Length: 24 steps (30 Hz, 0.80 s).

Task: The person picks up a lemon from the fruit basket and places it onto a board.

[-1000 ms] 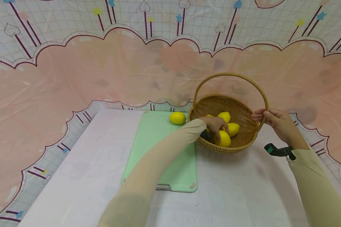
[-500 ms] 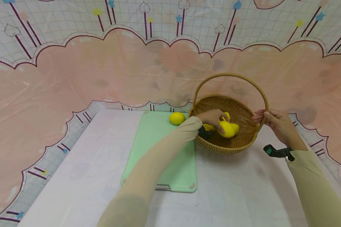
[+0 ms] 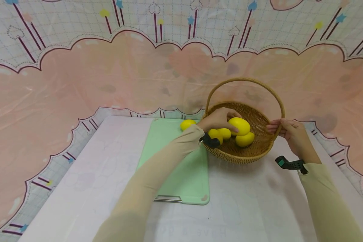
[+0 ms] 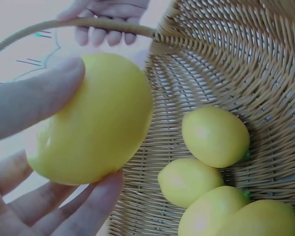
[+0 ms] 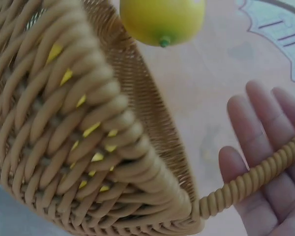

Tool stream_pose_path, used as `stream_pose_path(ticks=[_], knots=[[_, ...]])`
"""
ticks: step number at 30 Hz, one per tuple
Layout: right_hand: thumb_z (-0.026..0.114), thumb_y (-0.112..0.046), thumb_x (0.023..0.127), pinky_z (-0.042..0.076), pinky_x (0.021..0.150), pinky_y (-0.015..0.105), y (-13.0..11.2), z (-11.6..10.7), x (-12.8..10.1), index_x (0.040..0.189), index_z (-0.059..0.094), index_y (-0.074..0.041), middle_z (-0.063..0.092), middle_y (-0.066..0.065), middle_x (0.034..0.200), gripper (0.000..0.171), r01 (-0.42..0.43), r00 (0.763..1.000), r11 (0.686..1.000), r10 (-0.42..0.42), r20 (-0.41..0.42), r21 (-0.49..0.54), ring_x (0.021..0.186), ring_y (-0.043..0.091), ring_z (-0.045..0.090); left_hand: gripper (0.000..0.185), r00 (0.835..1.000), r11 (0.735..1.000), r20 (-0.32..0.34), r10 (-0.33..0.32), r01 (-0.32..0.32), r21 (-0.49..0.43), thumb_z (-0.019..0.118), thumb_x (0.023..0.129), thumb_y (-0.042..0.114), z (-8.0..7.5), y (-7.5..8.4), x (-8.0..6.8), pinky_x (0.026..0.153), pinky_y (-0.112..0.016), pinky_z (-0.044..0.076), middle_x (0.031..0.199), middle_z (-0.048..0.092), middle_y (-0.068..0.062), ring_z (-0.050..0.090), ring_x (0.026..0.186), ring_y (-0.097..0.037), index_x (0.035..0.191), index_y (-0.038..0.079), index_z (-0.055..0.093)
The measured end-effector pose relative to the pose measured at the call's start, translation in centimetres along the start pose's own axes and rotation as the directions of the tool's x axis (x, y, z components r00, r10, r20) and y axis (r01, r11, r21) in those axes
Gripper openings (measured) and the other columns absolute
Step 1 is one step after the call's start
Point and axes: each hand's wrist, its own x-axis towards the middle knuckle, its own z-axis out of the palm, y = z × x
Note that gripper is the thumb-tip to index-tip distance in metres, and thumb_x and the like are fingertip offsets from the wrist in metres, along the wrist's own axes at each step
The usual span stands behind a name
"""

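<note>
Now the left hand (image 3: 218, 118), grip pinched on a yellow oval lemon (image 3: 240, 126) at its three o'clock, long axis roughly nine-to-three, hangs above a tan wicker basket (image 3: 241, 160), whose arched handle (image 3: 245, 79) the right hand (image 3: 294, 133) holds, farther toward three.

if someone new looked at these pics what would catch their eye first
Probably the bright yellow lemon pinched in the left hand, above other lemons in the wicker basket. Next, the tall arched handle, with the right hand at its right side. Then the pale green board left of the basket, a single lemon at its far end.
</note>
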Motion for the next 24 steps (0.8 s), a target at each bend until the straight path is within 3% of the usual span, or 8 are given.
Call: stream_pose_path(ticks=[8,15,24], knots=[[0.037,-0.015,0.102,0.054,0.081,0.020,-0.2,0.1,-0.2,0.104,0.069,-0.002,0.074,0.004,0.095,0.035,-0.049,0.999,0.999,0.049,-0.009,-0.017,0.087,0.013,0.071,0.055,0.995,0.996,-0.102,-0.008,-0.002,-0.095,0.076,0.079,0.027,-1.3,-0.9,-3.3,0.081,-0.024,0.051,0.131,0.057,-0.004,0.059,0.104,-0.017,0.129,0.017,0.057],[0.036,-0.017,0.102,0.054,0.082,0.018,-0.3,0.0,-0.4,0.105,0.069,-0.005,0.074,0.002,0.096,0.035,-0.081,0.997,0.995,0.081,-0.003,-0.053,0.088,0.012,0.070,0.055,0.986,0.969,-0.166,-0.015,-0.027,-0.245,0.076,0.078,0.019,-3.1,-2.0,-6.0,0.089,-0.028,0.051,0.129,0.058,-0.006,0.058,0.109,-0.020,0.129,0.014,0.056],[0.034,-0.015,0.102,0.053,0.083,0.018,-0.4,0.0,-0.4,0.107,0.068,-0.004,0.074,0.003,0.096,0.036,-0.074,0.997,0.997,0.075,0.014,-0.035,0.088,0.012,0.070,0.055,0.972,0.959,-0.223,-0.068,0.003,-0.282,0.076,0.079,0.019,-5.1,-3.6,-9.4,0.092,-0.034,0.051,0.132,0.056,-0.006,0.059,0.113,-0.023,0.130,0.018,0.056]])
